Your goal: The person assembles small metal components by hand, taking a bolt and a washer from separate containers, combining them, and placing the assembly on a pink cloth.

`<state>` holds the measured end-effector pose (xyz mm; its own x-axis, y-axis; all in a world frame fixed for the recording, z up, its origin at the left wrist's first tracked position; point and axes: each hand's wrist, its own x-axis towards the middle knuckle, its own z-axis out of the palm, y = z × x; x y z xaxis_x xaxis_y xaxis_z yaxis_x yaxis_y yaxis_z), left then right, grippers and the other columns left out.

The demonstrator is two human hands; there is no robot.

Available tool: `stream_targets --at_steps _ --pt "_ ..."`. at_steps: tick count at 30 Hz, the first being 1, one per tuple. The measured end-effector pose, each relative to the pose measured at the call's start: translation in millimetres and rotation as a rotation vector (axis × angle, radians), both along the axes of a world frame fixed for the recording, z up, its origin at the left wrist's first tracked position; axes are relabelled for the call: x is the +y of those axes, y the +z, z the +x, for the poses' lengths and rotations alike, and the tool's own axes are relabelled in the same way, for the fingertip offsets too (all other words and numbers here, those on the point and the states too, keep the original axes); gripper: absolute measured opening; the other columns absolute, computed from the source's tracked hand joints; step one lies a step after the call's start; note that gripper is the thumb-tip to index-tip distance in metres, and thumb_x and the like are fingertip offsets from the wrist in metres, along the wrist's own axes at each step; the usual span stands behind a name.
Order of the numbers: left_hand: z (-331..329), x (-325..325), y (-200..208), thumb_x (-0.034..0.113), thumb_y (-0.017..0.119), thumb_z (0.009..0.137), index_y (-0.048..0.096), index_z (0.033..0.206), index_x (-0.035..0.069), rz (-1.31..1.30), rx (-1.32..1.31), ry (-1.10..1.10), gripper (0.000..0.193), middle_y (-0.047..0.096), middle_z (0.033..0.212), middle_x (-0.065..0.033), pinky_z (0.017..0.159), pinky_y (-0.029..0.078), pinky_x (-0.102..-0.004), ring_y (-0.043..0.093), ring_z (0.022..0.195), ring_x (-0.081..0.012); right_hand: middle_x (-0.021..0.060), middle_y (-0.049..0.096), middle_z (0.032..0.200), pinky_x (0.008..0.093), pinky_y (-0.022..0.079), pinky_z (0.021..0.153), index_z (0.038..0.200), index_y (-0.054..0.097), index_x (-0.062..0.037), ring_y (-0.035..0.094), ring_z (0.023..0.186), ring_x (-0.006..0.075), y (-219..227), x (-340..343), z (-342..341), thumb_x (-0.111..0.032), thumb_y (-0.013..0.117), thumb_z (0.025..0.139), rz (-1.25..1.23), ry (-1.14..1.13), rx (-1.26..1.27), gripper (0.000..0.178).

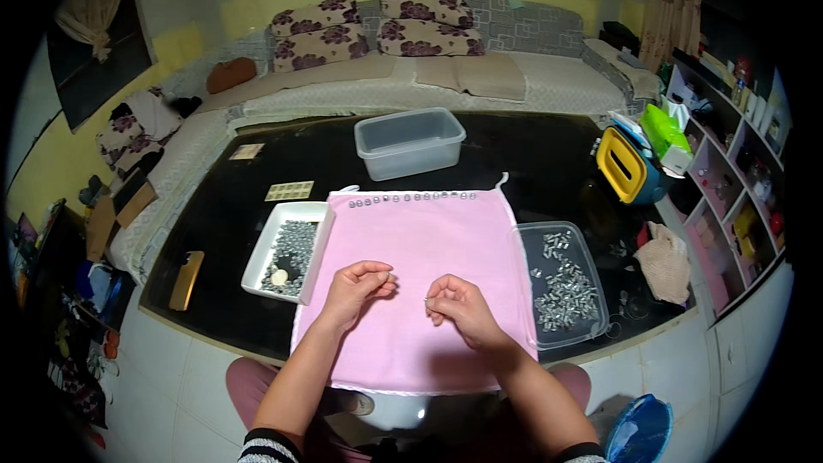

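Two bare hands at work over a pink cloth (411,240) on a dark table. The left hand (353,290) and the right hand (461,307) face each other across a narrow gap, wholly apart, the left set slightly farther from the body. A small grey piece (392,276) lies at the left fingertips; a small bright piece (427,298) lies at the right fingertips, to its right and a little nearer. Each hand's thumb and forefinger are pressed together, apparently pinching its piece; the long axis of either is too small to tell. On the far edge of the cloth, beyond both hands, a row of small metal pieces (413,198) runs left to right. The left hand is the nearer to the white tray (318,249) of silver parts; the right, to the clear shallow tray (586,244) of short metal cylinders (566,296).
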<state>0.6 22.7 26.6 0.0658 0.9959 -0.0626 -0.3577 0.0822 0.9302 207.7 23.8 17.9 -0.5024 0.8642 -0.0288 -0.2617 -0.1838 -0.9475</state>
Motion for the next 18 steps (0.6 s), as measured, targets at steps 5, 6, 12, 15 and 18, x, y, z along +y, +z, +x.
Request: stream_targets --at_steps 5,6,12,15,18 --pt "28 6 -25 0.002 0.06 0.079 0.059 0.093 -0.003 -0.019 0.017 -0.084 0.015 0.062 0.085 -0.0109 0.07 0.051 -0.024 0.061 0.075 -0.0146 0.0023 0.054 0.071 0.0207 0.041 0.057 0.085 0.051 -0.0057 0.05 0.061 0.0082 -3 5 4 -0.008 0.055 0.08 -0.084 -0.008 0.109 0.007" --pt "29 6 -25 0.001 0.06 0.079 0.059 0.093 -0.003 -0.008 0.021 -0.092 0.015 0.062 0.085 -0.011 0.07 0.051 -0.0243 0.061 0.075 -0.0148 0.0025 0.054 0.072 0.0208 0.041 0.058 0.085 0.051 -0.0056 0.05 0.062 0.0083 -4 6 4 -0.008 0.055 0.08 -0.096 -0.013 0.123 0.007" --pt "30 6 -27 0.0 0.06 0.078 0.06 0.093 -0.004 0.03 0.066 -0.113 0.015 0.062 0.085 -0.0118 0.07 0.051 -0.0257 0.061 0.075 -0.016 0.0053 0.057 0.076 0.0217 0.043 0.059 0.086 0.051 -0.0036 0.052 0.066 0.0096 -12 14 -2 -0.007 0.054 0.082 -0.092 -0.011 0.137 0.007" --pt "31 5 -23 0.0 0.059 0.079 0.06 0.094 -0.005 0.017 0.094 -0.119 0.016 0.062 0.086 -0.0126 0.07 0.051 -0.0259 0.061 0.075 -0.0166 0.0065 0.059 0.078 0.022 0.044 0.061 0.087 0.051 -0.003 0.053 0.066 0.01 -17 16 -2 -0.007 0.052 0.082 -0.086 -0.032 0.152 0.006" --pt "30 5 -24 0.0 0.058 0.079 0.059 0.094 -0.005 0.021 0.102 -0.123 0.016 0.062 0.086 -0.013 0.07 0.051 -0.0258 0.061 0.076 -0.0168 0.0071 0.059 0.078 0.0221 0.044 0.062 0.088 0.051 -0.0027 0.053 0.067 0.01 -13 15 -3 -0.007 0.051 0.083 -0.097 -0.024 0.14 0.006"
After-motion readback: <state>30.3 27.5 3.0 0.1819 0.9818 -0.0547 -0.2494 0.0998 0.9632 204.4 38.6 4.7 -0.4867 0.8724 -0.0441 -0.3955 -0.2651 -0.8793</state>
